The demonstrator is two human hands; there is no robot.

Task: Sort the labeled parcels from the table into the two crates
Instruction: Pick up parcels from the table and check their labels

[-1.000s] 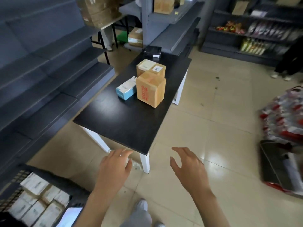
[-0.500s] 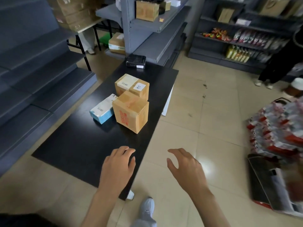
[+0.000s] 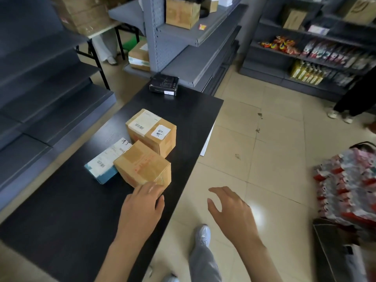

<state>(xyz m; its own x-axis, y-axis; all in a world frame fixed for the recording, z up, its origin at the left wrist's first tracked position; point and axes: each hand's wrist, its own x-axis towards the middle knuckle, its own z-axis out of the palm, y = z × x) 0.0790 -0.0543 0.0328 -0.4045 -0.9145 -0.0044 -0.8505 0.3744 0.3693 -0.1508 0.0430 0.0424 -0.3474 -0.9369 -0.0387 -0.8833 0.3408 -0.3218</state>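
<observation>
Head view: left hand (image 3: 142, 204) reaches the nearest box (image 3: 143, 164) on the table (image 3: 61, 210).
Pick-up looks to be starting; next, fingers must close round that box just ahead. Left fingers are loosely extended at its near edge, gripping nothing. Right hand (image 3: 230, 208) hovers spread and empty off the table's side. No crates visible.

Left hand (image 3: 142, 202) reaches forward, fingers relaxed; right hand (image 3: 230, 208) hovers, loosely spread.
</observation>
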